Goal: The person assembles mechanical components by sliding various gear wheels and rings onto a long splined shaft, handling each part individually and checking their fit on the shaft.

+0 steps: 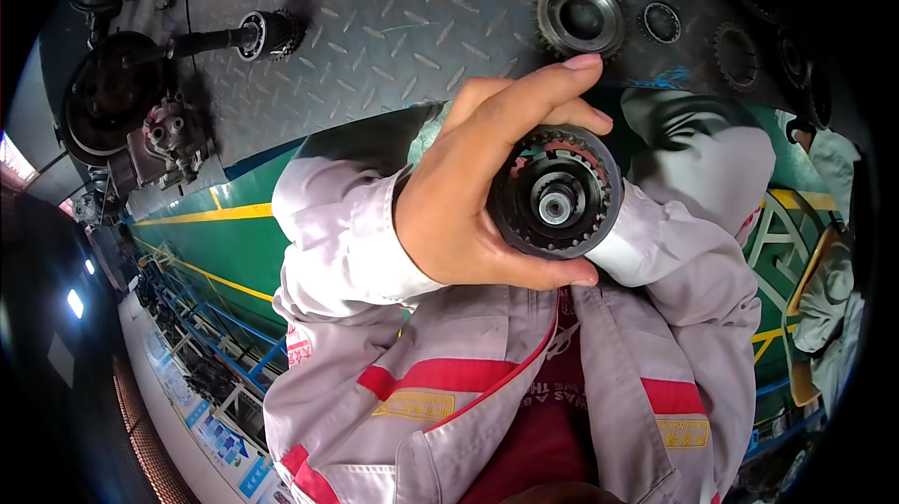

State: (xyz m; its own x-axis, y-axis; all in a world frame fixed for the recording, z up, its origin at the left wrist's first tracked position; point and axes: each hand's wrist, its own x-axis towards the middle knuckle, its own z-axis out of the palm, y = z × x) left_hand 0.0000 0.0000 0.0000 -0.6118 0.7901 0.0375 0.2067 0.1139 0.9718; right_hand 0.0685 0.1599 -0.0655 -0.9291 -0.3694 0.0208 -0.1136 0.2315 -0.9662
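My left hand (468, 167) reaches across my front, curved round a dark toothed gear assembly (558, 193). Its thumb lies along the near edge and its fingers go over the far edge. The assembly is held end-on toward me, with a shiny shaft end in the middle, a toothed ring around that and a reddish-brown patch inside the rim. Only the right sleeve (646, 232) shows, running in behind the assembly. My right hand itself is hidden there, so I cannot tell what its fingers do. Just beyond my left fingertips lies a thick metal ring gear (579, 19) on the bench.
The grey tread-plate bench (375, 45) spans the far side. On it are a splined shaft with a bearing (253, 36), a small ring (661, 23) and several gears at the right. A metal housing (173, 134) stands at the left. Another person's sleeve (832, 176) shows far right.
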